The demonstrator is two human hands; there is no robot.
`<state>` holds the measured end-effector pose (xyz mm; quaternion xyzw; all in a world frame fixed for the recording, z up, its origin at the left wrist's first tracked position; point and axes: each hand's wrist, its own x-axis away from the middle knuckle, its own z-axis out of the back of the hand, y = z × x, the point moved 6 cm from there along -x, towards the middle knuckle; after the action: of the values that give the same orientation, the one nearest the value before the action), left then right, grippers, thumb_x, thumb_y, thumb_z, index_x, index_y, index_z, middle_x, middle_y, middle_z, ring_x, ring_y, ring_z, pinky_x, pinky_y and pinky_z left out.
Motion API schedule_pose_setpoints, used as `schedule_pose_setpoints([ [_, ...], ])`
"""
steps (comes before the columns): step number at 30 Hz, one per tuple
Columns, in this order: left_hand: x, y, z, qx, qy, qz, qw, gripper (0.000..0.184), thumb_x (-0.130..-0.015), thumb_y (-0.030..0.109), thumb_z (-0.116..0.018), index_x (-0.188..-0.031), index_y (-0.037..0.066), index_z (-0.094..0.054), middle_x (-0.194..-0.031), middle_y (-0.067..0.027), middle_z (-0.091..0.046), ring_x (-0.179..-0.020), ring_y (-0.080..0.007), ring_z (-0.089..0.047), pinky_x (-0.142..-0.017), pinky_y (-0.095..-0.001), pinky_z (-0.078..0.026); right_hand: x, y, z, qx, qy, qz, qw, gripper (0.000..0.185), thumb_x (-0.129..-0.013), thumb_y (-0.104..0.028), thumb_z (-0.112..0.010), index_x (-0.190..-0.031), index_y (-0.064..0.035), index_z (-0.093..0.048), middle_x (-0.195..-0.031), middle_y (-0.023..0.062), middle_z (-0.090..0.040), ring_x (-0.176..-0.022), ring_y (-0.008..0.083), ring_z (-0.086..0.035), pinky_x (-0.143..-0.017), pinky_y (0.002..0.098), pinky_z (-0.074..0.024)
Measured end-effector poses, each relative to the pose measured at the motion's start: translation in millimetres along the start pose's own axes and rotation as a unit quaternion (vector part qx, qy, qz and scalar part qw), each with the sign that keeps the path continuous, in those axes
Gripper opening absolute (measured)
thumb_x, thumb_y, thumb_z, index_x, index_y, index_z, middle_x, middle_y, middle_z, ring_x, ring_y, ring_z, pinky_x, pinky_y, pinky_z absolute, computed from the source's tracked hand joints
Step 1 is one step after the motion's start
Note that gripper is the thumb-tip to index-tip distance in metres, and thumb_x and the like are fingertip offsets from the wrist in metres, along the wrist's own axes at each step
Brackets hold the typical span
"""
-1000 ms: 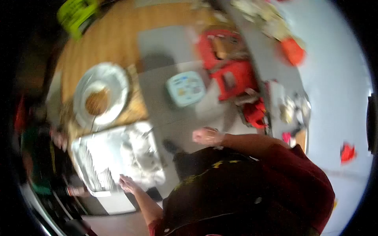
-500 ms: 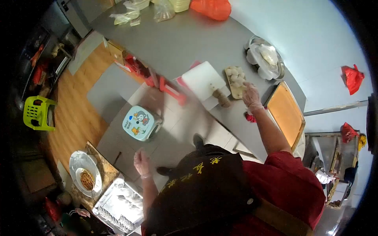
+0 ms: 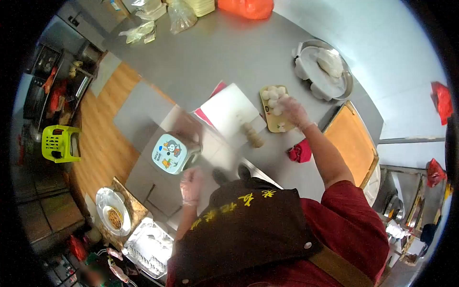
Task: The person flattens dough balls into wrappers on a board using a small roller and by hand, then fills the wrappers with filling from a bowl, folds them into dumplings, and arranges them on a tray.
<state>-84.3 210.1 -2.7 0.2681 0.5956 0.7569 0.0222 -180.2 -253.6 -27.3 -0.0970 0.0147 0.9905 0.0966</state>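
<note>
My right hand, in a clear plastic glove, reaches over a yellow tray that holds several white balls. Its fingertips are at the balls on the tray's right side; blur hides whether they grip one. Left of the tray lies a white board with a pink-red edge. A short row of brownish lumps sits at the board's near end. My left hand, also gloved, hangs low in front of the apron, away from the table. Its fingers are curled closed, and what they may hold is hidden.
A crumpled red cloth lies near my right forearm, beside an orange-surfaced tray. Farther back is a round metal pan. A blue-lidded stool stands on the floor. Lower left are a bowl and a white tray; another person is nearby.
My view has shifted slightly. My right hand has moved farther over the balls in the yellow tray. The left hand has come a little to the right, still curled.
</note>
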Motion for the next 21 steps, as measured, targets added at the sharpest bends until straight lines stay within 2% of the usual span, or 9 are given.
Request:
schedule_pose_setpoints([
  [1,-2.9,0.5,1.5,0.001,-0.004,-0.001,1.0,0.018,-0.088,0.013,-0.054,-0.101,0.001,-0.061,-0.081,-0.0019,-0.059,-0.071,-0.0092,-0.053,-0.061,-0.0241,-0.045,1.8,1.4,3.0,0.026,0.013,0.03,0.999,0.059,-0.066,-0.015,-0.067,-0.122,-0.0082,-0.049,-0.113,0.0077,-0.057,-0.095,0.0276,-0.056,-0.08,0.0342,-0.0492],
  [3,-13.1,5.4,2.6,-0.023,0.005,0.04,0.999,0.019,-0.088,0.014,-0.055,-0.101,0.001,-0.06,-0.081,-0.0015,-0.058,-0.069,-0.0087,-0.052,-0.058,-0.0233,-0.044,0.2,18.2,28.9,-0.366,-0.117,-0.236,0.893,0.05,-0.071,-0.019,-0.068,-0.116,-0.0025,-0.052,-0.098,0.0075,-0.06,-0.083,0.0208,-0.059,-0.073,0.0308,-0.0501],
  [4,-17.0,10.9,-0.2,-0.004,0.006,0.064,0.998,0.021,-0.088,0.015,-0.056,-0.103,0.002,-0.06,-0.081,-0.0017,-0.057,-0.068,-0.0084,-0.051,-0.058,-0.0228,-0.043,-0.8,20.6,35.3,-0.361,-0.113,-0.232,0.896,0.05,-0.071,-0.019,-0.068,-0.116,-0.0025,-0.052,-0.098,0.0075,-0.06,-0.083,0.0208,-0.059,-0.073,0.0308,-0.0501],
  [6,-28.9,21.0,-7.1,0.012,0.002,0.042,0.999,0.021,-0.088,0.016,-0.057,-0.104,0.002,-0.06,-0.083,-0.0022,-0.058,-0.068,-0.0086,-0.052,-0.058,-0.0225,-0.043,7.0,25.9,36.1,-0.522,-0.086,-0.355,0.771,0.04,-0.078,-0.022,-0.065,-0.108,0.0021,-0.054,-0.088,0.0073,-0.059,-0.075,0.0151,-0.058,-0.068,0.0276,-0.05],
  [9,-44.5,35.5,-22.6,0.038,-0.024,0.023,0.999,0.023,-0.087,0.016,-0.058,-0.105,0.002,-0.061,-0.085,-0.0031,-0.059,-0.069,-0.0089,-0.054,-0.059,-0.0225,-0.044,16.5,16.0,45.6,-0.586,-0.068,-0.413,0.694,0.04,-0.079,-0.023,-0.065,-0.107,0.0026,-0.052,-0.088,0.0084,-0.058,-0.076,0.0153,-0.058,-0.068,0.028,-0.0504],
  [13,-46.8,74.4,-76.4,0.024,-0.1,-0.033,0.994,0.026,-0.089,0.017,-0.054,-0.107,0.0,-0.059,-0.078,-0.0044,-0.058,-0.065,-0.0108,-0.053,-0.058,-0.0244,-0.045,19.2,1.1,50.5,-0.729,-0.041,-0.388,0.563,0.04,-0.082,-0.023,-0.064,-0.11,0.0014,-0.05,-0.089,0.0085,-0.059,-0.075,0.0164,-0.059,-0.069,0.0285,-0.0514],
  [17,-40.4,114.4,-145.9,-0.004,-0.256,-0.09,0.963,0.033,-0.087,0.016,-0.055,-0.116,0.0,-0.054,-0.096,-0.0113,-0.061,-0.082,-0.017,-0.059,-0.074,-0.0288,-0.049,22.1,-21.2,60.1,-0.809,-0.038,-0.347,0.474,0.038,-0.088,-0.026,-0.057,-0.115,0.0001,-0.049,-0.097,0.0121,-0.061,-0.078,0.0194,-0.061,-0.073,0.0304,-0.0525],
  [19,-23.9,147.7,-176.5,-0.049,-0.327,-0.019,0.944,0.047,-0.085,0.02,-0.057,-0.129,0.003,-0.048,-0.111,-0.0147,-0.061,-0.101,-0.0218,-0.057,-0.09,-0.0328,-0.044,17.7,-56.4,81.8,-0.856,-0.059,-0.295,0.42,0.037,-0.09,-0.027,-0.055,-0.116,-0.0007,-0.049,-0.1,0.0134,-0.061,-0.079,0.0201,-0.062,-0.074,0.0313,-0.0527],
  [21,-28.0,150.1,-198.1,-0.209,-0.195,-0.415,0.864,0.051,-0.084,0.015,-0.059,-0.131,0.003,-0.043,-0.116,-0.0159,-0.058,-0.106,-0.0216,-0.055,-0.094,-0.0329,-0.042,15.0,-92.1,92.8,-0.859,-0.099,-0.308,0.397,0.039,-0.092,-0.032,-0.051,-0.116,-0.0018,-0.05,-0.103,0.0146,-0.061,-0.082,0.0209,-0.063,-0.076,0.0333,-0.0526],
])
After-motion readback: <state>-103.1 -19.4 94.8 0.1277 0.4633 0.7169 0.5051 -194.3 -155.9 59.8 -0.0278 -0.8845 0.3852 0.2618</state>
